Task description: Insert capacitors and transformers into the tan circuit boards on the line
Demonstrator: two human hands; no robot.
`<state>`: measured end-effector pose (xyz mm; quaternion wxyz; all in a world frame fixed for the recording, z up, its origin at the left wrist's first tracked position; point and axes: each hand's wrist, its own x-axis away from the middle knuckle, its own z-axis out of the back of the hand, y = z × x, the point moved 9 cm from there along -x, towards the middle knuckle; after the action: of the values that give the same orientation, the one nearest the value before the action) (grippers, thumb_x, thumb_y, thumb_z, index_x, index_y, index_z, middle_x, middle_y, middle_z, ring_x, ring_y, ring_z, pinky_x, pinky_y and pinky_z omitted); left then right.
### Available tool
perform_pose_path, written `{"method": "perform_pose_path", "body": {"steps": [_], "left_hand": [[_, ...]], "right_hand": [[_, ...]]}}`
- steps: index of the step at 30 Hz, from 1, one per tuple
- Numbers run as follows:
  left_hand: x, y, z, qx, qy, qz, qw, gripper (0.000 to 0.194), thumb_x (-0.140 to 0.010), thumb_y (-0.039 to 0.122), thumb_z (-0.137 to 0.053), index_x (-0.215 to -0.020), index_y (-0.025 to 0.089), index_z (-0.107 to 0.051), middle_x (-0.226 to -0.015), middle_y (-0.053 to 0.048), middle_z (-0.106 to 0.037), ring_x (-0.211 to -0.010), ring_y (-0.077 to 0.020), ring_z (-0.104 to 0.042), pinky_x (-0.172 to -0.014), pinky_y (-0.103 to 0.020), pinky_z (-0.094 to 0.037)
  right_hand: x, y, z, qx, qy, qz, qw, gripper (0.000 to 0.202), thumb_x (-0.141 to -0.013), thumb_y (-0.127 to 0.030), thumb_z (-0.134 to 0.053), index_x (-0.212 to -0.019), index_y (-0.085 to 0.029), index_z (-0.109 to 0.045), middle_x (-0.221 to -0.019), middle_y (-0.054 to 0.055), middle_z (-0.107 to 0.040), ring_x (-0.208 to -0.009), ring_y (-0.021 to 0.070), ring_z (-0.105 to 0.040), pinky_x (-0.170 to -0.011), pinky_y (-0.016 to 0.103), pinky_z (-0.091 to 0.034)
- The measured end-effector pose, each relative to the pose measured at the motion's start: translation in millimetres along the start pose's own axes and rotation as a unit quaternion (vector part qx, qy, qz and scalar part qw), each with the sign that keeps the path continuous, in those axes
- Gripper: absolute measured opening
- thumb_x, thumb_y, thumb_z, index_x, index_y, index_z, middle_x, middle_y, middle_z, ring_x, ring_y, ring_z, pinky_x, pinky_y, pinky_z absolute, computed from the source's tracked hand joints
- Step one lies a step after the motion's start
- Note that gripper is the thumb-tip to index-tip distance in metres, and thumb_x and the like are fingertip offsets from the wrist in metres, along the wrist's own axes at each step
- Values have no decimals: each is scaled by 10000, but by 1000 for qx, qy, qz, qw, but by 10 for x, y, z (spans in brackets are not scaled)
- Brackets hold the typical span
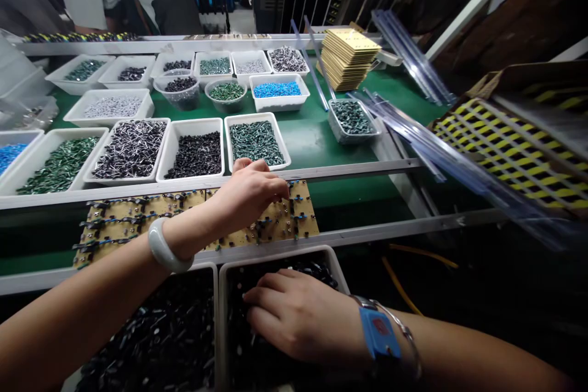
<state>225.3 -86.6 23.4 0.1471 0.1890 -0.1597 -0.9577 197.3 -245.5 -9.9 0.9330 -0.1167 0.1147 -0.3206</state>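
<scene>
My left hand [250, 193], with a pale bangle on its wrist, is over the right part of a tan circuit board [239, 236] full of small components. Its fingers curl together near the rail, and whatever they hold is hidden. Below it, my right hand [303, 315] reaches into a white bin [223, 294] of black parts, fingers bent down among them; their tips are partly hidden. A blue strap [380, 332] circles the right wrist. To the left stands another bin of black parts [160, 337].
White trays of small components, one holding blue parts [277, 89], line the green surface [307, 141] behind a metal rail [344, 170]. Stacked tan boards [349, 58], clear plastic tubes [413, 128] and a yellow-black striped box [509, 147] are at the right. A person stands at the back left.
</scene>
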Motion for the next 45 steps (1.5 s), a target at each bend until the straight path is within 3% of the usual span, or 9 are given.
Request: {"method": "perform_pose_path", "body": {"steps": [13,19,23,25,28,32,38,41,45], "left_hand": [[-35,117,10,-43,-26,-16,999,237,-986,130,-549,-860,235,-719,-756,3,-687,-926,-191,-566,-1055,-449,-206],[-15,70,-11,-29,-44,-4,999,244,-956,102,-594,-889,264,-764,-774,7,-706,-987,-195,-614,-1130,-510,-122],[103,164,186,-25,-20,0,999,239,-985,125,-582,-1081,289,-726,-957,11,-755,-1081,-204,-605,-1118,-510,-133],[218,261,329,-46,-17,5,999,185,-992,145,-571,-1038,257,-711,-1002,-4,-745,-1085,-217,-595,-1094,-491,-188],[538,404,312,-85,-137,18,987,164,-953,133,-587,-828,204,-666,-876,-20,-709,-905,-208,-603,-970,-419,-337],[1195,593,120,-122,-278,4,953,120,-893,150,-642,-804,204,-703,-791,-37,-709,-749,-225,-617,-716,-374,-414],[1882,583,-424,-118,-403,71,905,89,-815,108,-722,-838,177,-774,-825,-97,-746,-777,-266,-681,-650,-360,-446],[1984,530,-601,-113,-413,90,899,162,-799,39,-703,-776,184,-772,-746,-95,-727,-728,-268,-678,-599,-354,-430],[2012,534,-499,-95,-383,76,916,145,-783,49,-702,-788,182,-759,-761,-81,-732,-739,-262,-680,-627,-357,-459]], "right_hand": [[58,186,360,-77,113,-65,988,195,-1055,-292,-555,-968,-144,-649,-835,45,-631,-760,180,-540,-699,310,-446],[355,805,640,-235,220,-230,918,129,-988,-232,-663,-1101,-190,-707,-1030,37,-734,-942,167,-691,-886,276,-545],[561,1191,657,-266,233,-330,875,193,-982,-300,-662,-1130,-198,-734,-1048,36,-754,-919,182,-728,-828,266,-595],[601,1270,676,-244,237,-333,879,191,-975,-313,-673,-1115,-202,-739,-1040,31,-754,-924,182,-725,-822,266,-594],[615,1310,702,-184,240,-320,898,175,-974,-284,-671,-1116,-207,-740,-1061,38,-744,-974,192,-711,-867,292,-584],[579,1301,739,-121,243,-290,918,147,-981,-242,-656,-1108,-198,-714,-1032,50,-730,-933,192,-699,-843,310,-590],[430,1219,823,-49,230,-228,945,127,-987,-165,-624,-1086,-201,-695,-1029,48,-699,-974,188,-669,-920,339,-569],[367,1210,845,-35,221,-201,954,122,-976,-146,-620,-1056,-197,-696,-1038,54,-700,-981,192,-666,-900,341,-568],[300,1184,826,7,183,-147,972,142,-993,-143,-578,-1083,-178,-684,-1064,87,-699,-993,215,-653,-899,386,-574]]}}
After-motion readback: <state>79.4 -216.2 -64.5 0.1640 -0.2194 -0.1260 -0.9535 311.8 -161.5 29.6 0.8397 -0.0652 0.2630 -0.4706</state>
